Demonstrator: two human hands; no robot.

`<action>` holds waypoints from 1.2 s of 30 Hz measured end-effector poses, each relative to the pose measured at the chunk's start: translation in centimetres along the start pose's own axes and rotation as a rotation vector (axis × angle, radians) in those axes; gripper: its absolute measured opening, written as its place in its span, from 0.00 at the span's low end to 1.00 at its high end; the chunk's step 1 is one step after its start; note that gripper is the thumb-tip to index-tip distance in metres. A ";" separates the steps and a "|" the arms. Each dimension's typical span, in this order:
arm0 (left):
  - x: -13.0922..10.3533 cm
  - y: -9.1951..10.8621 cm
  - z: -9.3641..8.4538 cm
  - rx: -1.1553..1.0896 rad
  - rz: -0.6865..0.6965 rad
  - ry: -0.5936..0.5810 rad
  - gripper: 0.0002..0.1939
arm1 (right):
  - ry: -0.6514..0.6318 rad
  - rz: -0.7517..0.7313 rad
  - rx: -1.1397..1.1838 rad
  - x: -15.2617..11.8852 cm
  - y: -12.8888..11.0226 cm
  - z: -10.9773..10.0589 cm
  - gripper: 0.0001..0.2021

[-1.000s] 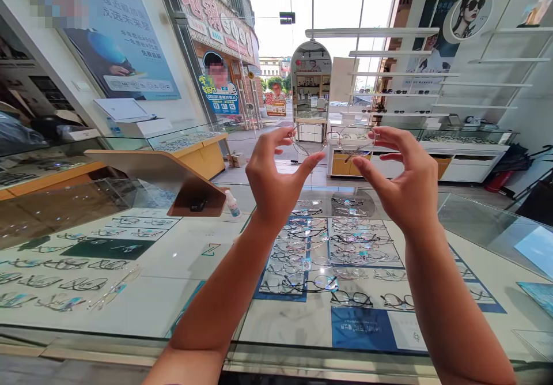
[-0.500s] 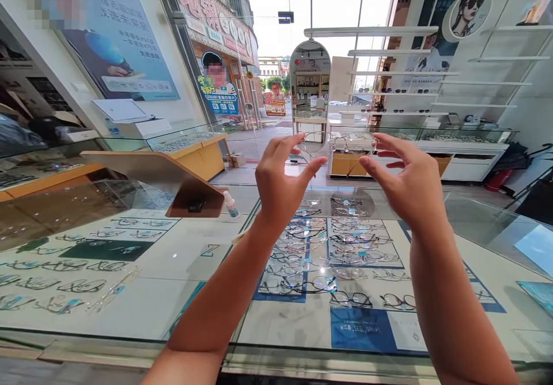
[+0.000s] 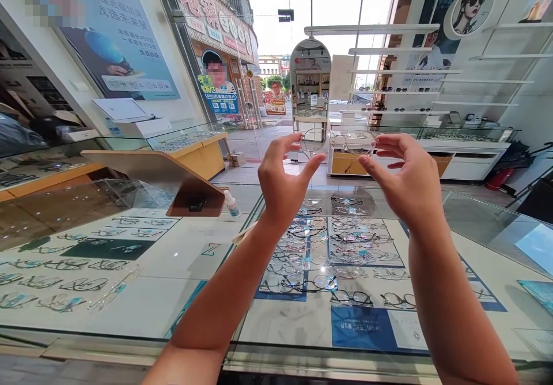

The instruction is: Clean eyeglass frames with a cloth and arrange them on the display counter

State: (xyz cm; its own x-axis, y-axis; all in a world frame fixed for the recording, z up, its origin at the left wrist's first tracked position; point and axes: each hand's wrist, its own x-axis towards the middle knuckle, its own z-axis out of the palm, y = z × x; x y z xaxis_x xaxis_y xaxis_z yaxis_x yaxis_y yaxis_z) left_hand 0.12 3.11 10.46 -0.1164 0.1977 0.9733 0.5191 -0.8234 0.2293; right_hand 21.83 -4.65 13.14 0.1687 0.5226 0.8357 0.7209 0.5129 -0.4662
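Note:
A pair of thin-rimmed eyeglasses (image 3: pixel 340 141) is held up in front of me, above the glass counter. My left hand (image 3: pixel 288 180) has the left end of the frame between thumb and fingers. On the other end, my right hand (image 3: pixel 404 180) grips the frame the same way, thumb low and index finger high. Below my hands, rows of eyeglasses (image 3: pixel 352 238) lie in the glass display case (image 3: pixel 276 321). Two dark-rimmed pairs (image 3: pixel 352 298) sit nearer the front, by a blue and white card (image 3: pixel 371 328).
A brown stand (image 3: pixel 194 186) and a small white bottle (image 3: pixel 231 203) are on the counter to the left. An arched mirror (image 3: pixel 310 94) stands beyond my hands. More glasses (image 3: pixel 67 265) lie in the left case. White shelves (image 3: pixel 401 72) hang at the right.
Both hands stay raised with the eyeglasses between them. The frame is tilted slightly differently, and my left hand has shifted a tiny bit right.

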 end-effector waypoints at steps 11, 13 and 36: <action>-0.1 0.3 0.2 -0.026 0.027 0.051 0.25 | -0.006 0.039 -0.105 0.0 -0.7 -0.1 0.24; -0.2 0.3 0.1 -0.004 0.038 0.052 0.24 | -0.014 0.049 -0.121 -0.1 -0.8 -0.2 0.24; -0.6 0.5 0.3 0.046 0.086 0.057 0.25 | -0.103 0.078 -0.135 0.2 0.0 0.2 0.24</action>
State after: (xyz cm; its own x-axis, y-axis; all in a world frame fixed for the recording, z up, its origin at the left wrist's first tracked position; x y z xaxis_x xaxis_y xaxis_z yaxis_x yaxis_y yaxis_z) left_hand 0.70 2.70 9.98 -0.1170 0.0951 0.9886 0.5676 -0.8104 0.1452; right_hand 21.78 -4.44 13.23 0.1625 0.6279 0.7612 0.7931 0.3759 -0.4793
